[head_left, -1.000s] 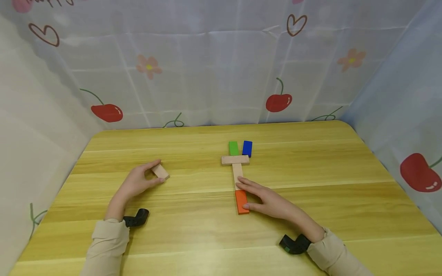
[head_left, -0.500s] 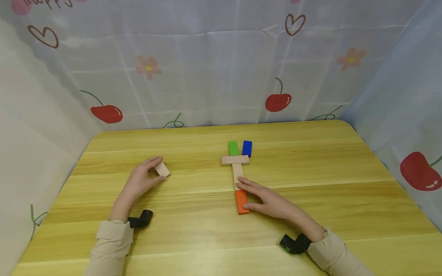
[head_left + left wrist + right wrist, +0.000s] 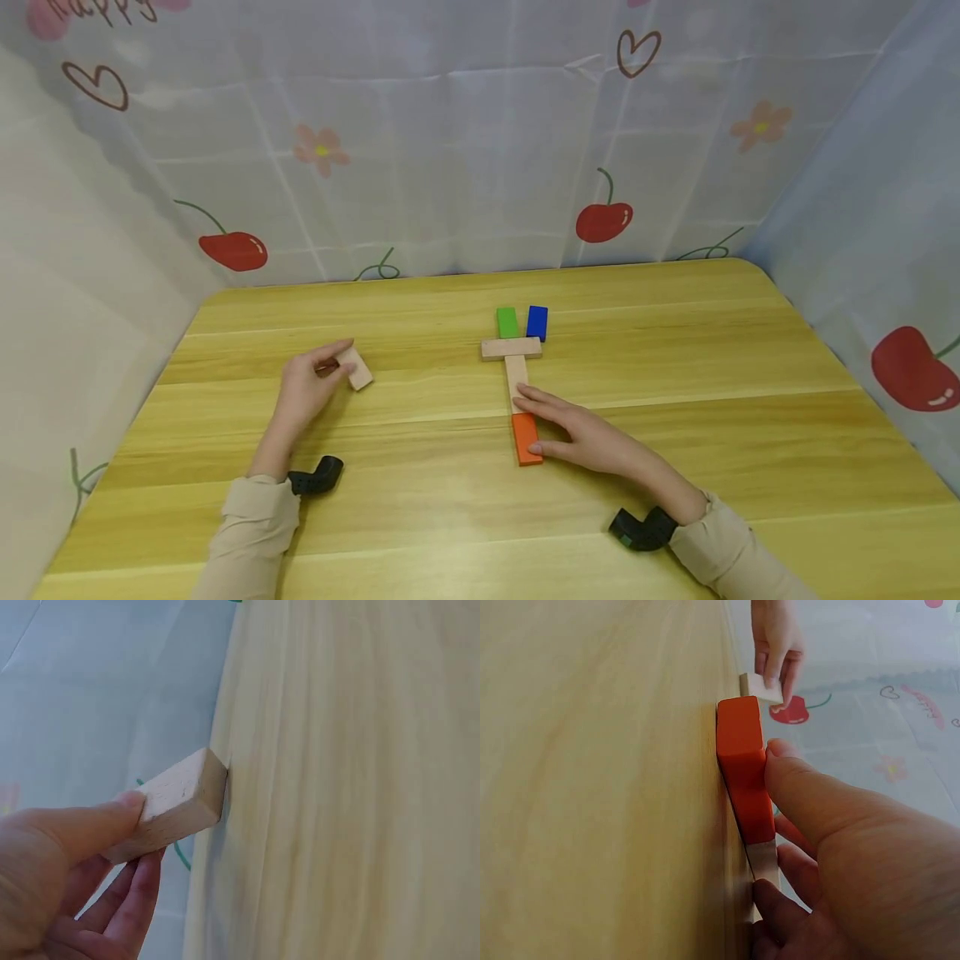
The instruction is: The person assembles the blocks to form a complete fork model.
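In the head view my left hand (image 3: 306, 385) pinches a plain wooden block (image 3: 356, 369) at the left of the table. The left wrist view shows that wooden block (image 3: 176, 801) between thumb and fingers, one end close to the tabletop. My right hand (image 3: 588, 437) rests along a row of blocks. Its thumb touches the orange block (image 3: 526, 437), and its extended fingers lie on a plain upright block (image 3: 515, 375) above it. A plain crosswise block (image 3: 510, 348) tops that row. Behind it are a green block (image 3: 507, 322) and a blue block (image 3: 537, 322).
The blocks lie on a wood-grain table (image 3: 675, 350). Its back edge meets a printed curtain (image 3: 450, 167), with more curtain along both sides. A black wrist camera (image 3: 318, 476) sits at the left wrist and another black camera (image 3: 642, 529) at the right.
My left hand has shifted slightly right, and the wooden block in it has turned to stand more lengthwise. The thumb has come further onto the block. My right hand and its row stay still.
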`<action>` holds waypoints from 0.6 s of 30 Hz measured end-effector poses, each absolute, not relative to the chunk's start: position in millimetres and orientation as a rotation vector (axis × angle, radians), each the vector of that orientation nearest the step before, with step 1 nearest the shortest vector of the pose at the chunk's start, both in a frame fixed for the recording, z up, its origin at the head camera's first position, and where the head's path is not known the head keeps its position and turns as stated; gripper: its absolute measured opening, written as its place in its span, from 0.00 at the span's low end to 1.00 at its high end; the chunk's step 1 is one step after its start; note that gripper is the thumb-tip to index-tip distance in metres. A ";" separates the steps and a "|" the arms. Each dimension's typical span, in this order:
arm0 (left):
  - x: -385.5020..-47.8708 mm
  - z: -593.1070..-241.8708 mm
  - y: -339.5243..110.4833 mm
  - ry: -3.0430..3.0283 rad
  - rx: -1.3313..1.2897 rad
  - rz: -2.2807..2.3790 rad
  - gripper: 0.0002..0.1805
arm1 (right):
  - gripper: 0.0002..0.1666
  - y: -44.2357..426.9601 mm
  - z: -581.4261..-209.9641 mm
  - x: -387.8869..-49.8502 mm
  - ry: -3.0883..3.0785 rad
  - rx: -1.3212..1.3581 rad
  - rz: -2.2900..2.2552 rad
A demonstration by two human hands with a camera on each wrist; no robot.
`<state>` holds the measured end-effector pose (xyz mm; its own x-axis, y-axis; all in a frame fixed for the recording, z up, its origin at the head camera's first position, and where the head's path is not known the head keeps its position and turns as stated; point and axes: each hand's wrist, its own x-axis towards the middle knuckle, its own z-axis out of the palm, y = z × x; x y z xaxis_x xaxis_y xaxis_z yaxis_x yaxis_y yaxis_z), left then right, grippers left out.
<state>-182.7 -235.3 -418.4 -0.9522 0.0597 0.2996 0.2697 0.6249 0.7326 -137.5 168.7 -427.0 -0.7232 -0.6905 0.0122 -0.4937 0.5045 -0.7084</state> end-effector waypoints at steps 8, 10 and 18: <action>-203.5 -415.6 -207.2 -2.559 -0.017 -1.573 0.21 | 0.38 169.3 -425.5 -136.1 2.477 -1.003 -1.040; -212.3 -414.4 -196.6 -2.526 0.009 -1.686 0.22 | 0.37 168.6 -425.5 -136.5 2.471 -1.004 -1.047; -248.9 -415.5 -144.7 -2.423 -0.005 -1.966 0.20 | 0.38 169.1 -427.4 -137.6 2.473 -0.994 -1.027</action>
<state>-248.9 -144.7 -415.5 -0.9998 -0.0109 0.0184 0.0158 0.2058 0.9785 -137.6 169.1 -427.4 -0.7226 -0.6913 0.0015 -0.4891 0.5096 -0.7079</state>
